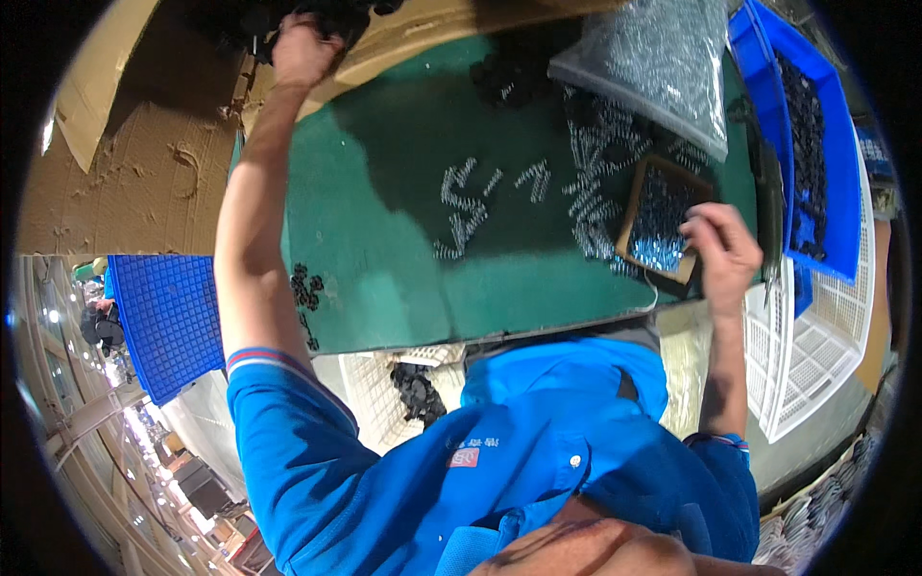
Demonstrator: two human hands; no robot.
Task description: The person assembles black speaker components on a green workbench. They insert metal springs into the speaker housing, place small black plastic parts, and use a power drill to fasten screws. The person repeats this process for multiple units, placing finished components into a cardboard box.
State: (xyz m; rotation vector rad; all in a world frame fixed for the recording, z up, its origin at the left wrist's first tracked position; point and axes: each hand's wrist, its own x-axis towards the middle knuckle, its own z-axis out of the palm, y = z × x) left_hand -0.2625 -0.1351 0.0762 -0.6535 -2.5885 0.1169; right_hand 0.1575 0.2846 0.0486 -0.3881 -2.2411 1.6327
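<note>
Plainly, a lettered shirt [413, 499] fronts the green table [384, 298], left hand [303, 56] half-curled at black pieces [351, 17] beyond it, right hand [726, 248] nearly pinched by its glossy pins [657, 240] (fingers' holds unclear).

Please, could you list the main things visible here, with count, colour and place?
Table: one, green, centre
Coil-like pieces: many, silvery, on table
Tray: one, brown-rimmed, table's right side
Plastic bag: one, clear, table's far right
Small parts: many, black, table's left edge
Cardboard: count unclear, brown, upper left
Pile: one, black, top left
Bin: at least one, blue, right
Crate: one, blue, left
Mesh basket: at least one, white, right
Lower basket: one, cream, below table
Shirt: one, blue, bottom
Left hand: one, bare, at pile
Right hand: one, bare, at tray
</note>
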